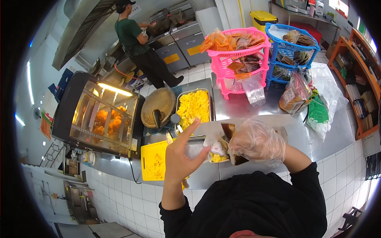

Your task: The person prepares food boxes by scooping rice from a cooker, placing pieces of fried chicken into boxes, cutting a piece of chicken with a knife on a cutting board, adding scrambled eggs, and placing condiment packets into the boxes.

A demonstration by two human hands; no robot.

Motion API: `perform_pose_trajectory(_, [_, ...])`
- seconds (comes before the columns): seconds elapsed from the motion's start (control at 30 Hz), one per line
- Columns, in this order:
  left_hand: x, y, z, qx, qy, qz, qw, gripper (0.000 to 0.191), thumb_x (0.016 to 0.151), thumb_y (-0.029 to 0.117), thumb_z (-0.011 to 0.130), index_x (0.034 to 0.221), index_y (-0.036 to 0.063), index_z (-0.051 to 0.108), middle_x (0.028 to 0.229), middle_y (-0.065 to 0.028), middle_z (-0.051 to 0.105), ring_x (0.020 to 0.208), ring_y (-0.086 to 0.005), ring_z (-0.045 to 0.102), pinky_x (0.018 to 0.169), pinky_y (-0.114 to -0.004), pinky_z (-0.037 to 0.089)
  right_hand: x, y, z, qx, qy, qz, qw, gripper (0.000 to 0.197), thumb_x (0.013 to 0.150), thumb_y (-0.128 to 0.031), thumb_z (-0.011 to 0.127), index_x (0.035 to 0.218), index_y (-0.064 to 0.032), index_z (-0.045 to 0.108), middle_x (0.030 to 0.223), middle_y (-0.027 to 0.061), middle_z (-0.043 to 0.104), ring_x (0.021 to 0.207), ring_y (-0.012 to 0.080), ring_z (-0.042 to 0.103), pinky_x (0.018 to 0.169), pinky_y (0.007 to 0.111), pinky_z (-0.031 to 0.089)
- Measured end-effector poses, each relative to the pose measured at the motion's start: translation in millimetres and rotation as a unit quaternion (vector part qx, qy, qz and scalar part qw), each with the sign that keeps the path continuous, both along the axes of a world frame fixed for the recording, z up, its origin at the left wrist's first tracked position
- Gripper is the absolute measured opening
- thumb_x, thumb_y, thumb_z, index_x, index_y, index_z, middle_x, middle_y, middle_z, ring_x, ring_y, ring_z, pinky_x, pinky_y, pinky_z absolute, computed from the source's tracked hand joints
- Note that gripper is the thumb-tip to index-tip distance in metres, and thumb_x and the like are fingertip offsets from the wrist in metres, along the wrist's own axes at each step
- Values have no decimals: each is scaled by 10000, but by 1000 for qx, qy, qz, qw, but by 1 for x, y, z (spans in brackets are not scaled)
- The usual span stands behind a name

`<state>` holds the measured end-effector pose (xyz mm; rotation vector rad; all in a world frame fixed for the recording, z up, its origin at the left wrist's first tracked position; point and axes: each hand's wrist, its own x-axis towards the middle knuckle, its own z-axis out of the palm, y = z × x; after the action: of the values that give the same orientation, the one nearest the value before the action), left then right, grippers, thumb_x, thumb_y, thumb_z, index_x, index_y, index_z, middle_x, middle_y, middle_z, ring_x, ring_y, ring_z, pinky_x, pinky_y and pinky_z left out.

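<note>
My left hand is bare, thumb and fingers spread, raised over the steel counter beside an opened paper food box. Inside the box are a small wrapped packet and some yellow scrambled egg. My right hand, in a clear plastic glove, reaches over the box's right part next to brown food; its fingertips are partly hidden, so its hold cannot be told. Beyond the box stands a steel tray of yellow scrambled egg, with a dark-knobbed utensil at its near left corner.
A yellow cutting board, a round lid and a lit food warmer are at the left. Pink and blue basket racks stand behind, plastic bags at right. A co-worker stands by the fryers.
</note>
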<state>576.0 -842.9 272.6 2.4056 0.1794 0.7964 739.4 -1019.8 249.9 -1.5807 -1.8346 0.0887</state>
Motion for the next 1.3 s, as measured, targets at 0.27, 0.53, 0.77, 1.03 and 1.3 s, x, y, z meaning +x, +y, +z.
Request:
perform_pose_trajectory(0.27, [12,-6,-15,-27,80,-203,976,271,783,161,676,1030,75,607,994,-98,625,801,-304,634,685,-336,503,-6,5,5,-54,105,29,993,148,882,-257,587,876,-110,571,663,107,562,654,324,572,588,434,426])
perform_pose_trajectory(0.53, [11,-7,-33,38,67,-127,989,61,793,88,680,801,55,629,678,-85,621,599,-263,608,560,-319,457,-6,4,-7,-101,122,-62,985,122,878,-220,585,963,-133,573,718,102,606,667,322,605,581,416,478])
perform_pose_trajectory(0.77, [18,-2,-20,142,71,-133,978,83,823,181,655,862,113,625,654,-42,598,534,-242,559,509,-347,414,-1,5,-25,-24,7,-52,998,88,851,-200,594,918,-143,584,755,92,602,658,309,604,584,418,477])
perform_pose_trajectory(1.03, [19,0,-27,225,12,-177,958,184,660,42,666,832,84,616,590,0,534,480,-186,524,475,-299,385,-8,15,-17,-125,150,-42,980,109,894,-169,538,870,-69,574,721,150,562,689,334,569,602,424,448])
perform_pose_trajectory(1.3, [9,-1,-40,62,75,-137,986,88,756,62,650,834,60,608,644,-17,578,513,-146,530,511,-259,390,-3,25,-25,-209,301,-13,930,212,911,-239,541,1000,-50,575,833,177,574,819,308,583,711,392,453])
